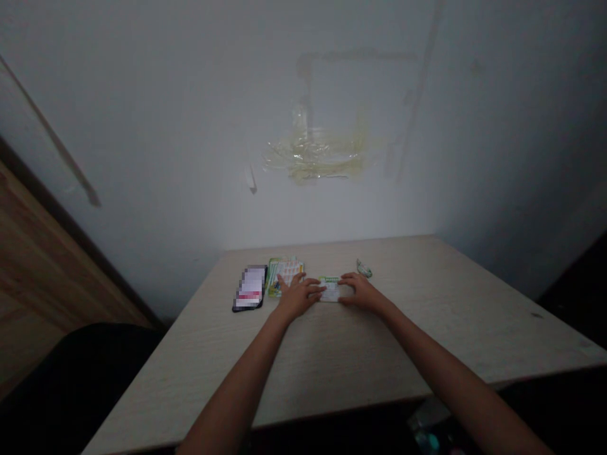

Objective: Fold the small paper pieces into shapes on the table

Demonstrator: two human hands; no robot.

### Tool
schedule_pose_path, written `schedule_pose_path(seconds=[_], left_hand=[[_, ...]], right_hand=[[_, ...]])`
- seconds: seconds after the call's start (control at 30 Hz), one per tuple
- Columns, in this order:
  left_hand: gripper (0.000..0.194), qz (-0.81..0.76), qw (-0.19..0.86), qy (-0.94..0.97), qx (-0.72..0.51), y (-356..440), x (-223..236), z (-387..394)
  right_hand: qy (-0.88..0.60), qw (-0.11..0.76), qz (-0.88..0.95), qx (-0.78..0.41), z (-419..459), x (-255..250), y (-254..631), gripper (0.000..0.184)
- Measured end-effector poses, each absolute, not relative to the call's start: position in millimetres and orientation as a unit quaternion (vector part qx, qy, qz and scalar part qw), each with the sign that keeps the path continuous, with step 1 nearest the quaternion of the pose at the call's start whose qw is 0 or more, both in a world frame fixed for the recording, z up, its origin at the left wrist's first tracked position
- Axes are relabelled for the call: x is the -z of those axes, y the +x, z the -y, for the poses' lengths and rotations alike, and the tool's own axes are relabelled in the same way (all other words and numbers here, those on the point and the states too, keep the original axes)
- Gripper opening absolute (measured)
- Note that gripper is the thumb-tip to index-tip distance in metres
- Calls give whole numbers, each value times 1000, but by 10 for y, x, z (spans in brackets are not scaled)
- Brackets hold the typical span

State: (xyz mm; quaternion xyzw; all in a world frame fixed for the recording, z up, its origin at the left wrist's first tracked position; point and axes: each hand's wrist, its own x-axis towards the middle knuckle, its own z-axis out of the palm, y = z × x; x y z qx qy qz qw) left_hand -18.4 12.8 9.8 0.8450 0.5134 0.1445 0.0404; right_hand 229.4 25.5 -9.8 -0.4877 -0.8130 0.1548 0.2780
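Note:
A small white card [330, 291] with a green printed band along its top lies on the table between my two hands. My left hand [298, 297] has its thumb and forefinger at the card's left edge, and its other fingers spread over the lower right of a green-and-white printed packet [286, 270]. At the right edge, my right hand [361, 292] holds the card between its thumb below and its fingers above. Just beyond that hand is a crumpled green-and-white scrap [364, 268]. The print on the card is too small to read.
Left of the packet lies a phone [250, 288] with a lit, blurred screen. The pale wooden table [427, 278] meets a wall [199, 158] bearing old clear tape [322, 155]. A dark rounded object [85, 360] stands beyond the table's left edge.

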Motion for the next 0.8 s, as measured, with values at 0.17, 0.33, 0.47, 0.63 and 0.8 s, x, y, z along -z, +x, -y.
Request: schedule_pose_path(seconds=[0.17, 0.33, 0.47, 0.63, 0.8], left_hand=[[28, -512, 43, 845, -150, -185, -96, -143], [29, -513, 35, 845, -147, -177, -100, -136], [28, -512, 42, 843, -161, -170, -85, -118], [26, -515, 36, 836, -189, -139, -53, -63], [29, -521, 10, 827, -210, -70, -57, -5]], right_hand=[[-487, 274, 813, -164, -248, 95, 2305, 51], [-490, 280, 809, -163, -247, 103, 2305, 47], [-488, 289, 808, -160, -223, 85, 2296, 42], [-488, 292, 808, -156, -192, 73, 2288, 38], [-472, 321, 808, -148, -209, 130, 2303, 29]])
